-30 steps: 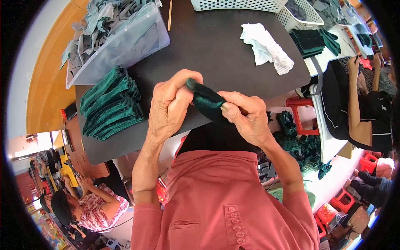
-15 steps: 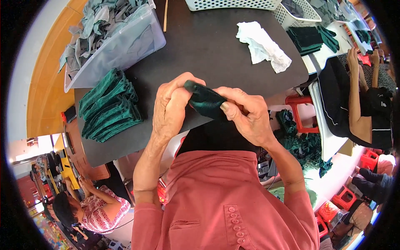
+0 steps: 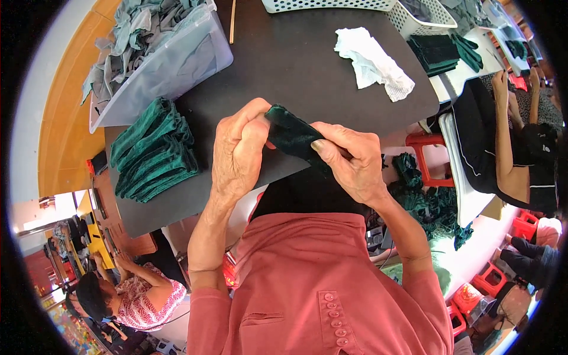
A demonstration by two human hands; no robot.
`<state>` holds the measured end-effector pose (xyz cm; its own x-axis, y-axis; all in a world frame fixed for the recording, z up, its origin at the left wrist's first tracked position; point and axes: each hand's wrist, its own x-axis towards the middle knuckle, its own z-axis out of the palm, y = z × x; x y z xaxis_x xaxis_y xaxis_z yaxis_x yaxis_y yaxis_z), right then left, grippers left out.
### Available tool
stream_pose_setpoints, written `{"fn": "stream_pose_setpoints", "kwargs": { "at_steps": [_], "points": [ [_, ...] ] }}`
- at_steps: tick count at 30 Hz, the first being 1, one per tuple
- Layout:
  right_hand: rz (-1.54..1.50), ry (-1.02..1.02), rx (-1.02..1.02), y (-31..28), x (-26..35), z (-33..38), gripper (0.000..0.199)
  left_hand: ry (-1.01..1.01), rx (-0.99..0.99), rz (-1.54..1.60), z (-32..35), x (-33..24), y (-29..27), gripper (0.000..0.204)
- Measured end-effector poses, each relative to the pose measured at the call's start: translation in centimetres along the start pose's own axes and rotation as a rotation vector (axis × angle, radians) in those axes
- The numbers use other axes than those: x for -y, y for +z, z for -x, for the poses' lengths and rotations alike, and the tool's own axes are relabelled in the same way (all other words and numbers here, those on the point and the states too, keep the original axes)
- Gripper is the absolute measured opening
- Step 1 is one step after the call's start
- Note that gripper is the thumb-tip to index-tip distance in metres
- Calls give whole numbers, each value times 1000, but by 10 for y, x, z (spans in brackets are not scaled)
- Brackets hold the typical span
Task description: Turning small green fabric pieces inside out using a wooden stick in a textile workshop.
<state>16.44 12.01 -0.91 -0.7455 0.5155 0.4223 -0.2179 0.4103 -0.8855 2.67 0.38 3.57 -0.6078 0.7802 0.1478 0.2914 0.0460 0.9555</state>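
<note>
A small piece of dark green velvety fabric (image 3: 291, 131) is stretched between my two hands above the table's near edge. My left hand (image 3: 241, 148) is closed on its left end, fingers curled in. At the other end, my right hand (image 3: 350, 155) pinches the cloth between thumb and fingers. Part of the fabric hangs below the right fingers, dark against my lap. To the left of my hands lies a stack of folded green velvety pieces (image 3: 155, 152) on the dark table (image 3: 278, 65).
A translucent bin (image 3: 171, 77) full of grey-green cloth stands at the back left. White crumpled cloth (image 3: 374, 62) lies at the right, with a white perforated basket (image 3: 328, 6) at the far edge. Co-workers sit on both sides; a red stool (image 3: 427, 160) stands to the right.
The green fabric has been drawn out flatter and longer between my hands. My left hand has shifted slightly left and up; the right has barely moved.
</note>
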Motion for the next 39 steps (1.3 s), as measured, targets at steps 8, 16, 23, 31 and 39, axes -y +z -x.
{"fn": "stream_pose_setpoints", "kwargs": {
  "at_steps": [8,16,23,31,39],
  "points": [
    [-68,63,57,-3,6,-1,20,130,45,-57,-2,8,0,13],
    [-56,155,56,-6,10,-1,20,76,38,-131,-1,-3,1,17],
    [-33,98,92,-9,5,-1,20,173,94,-45,-4,0,-1,13],
    [-61,128,91,-11,7,1,24,157,67,93,-5,5,-1,20],
    [-36,83,104,-10,1,2,20,170,67,81,-4,3,-3,13]
  ]
}}
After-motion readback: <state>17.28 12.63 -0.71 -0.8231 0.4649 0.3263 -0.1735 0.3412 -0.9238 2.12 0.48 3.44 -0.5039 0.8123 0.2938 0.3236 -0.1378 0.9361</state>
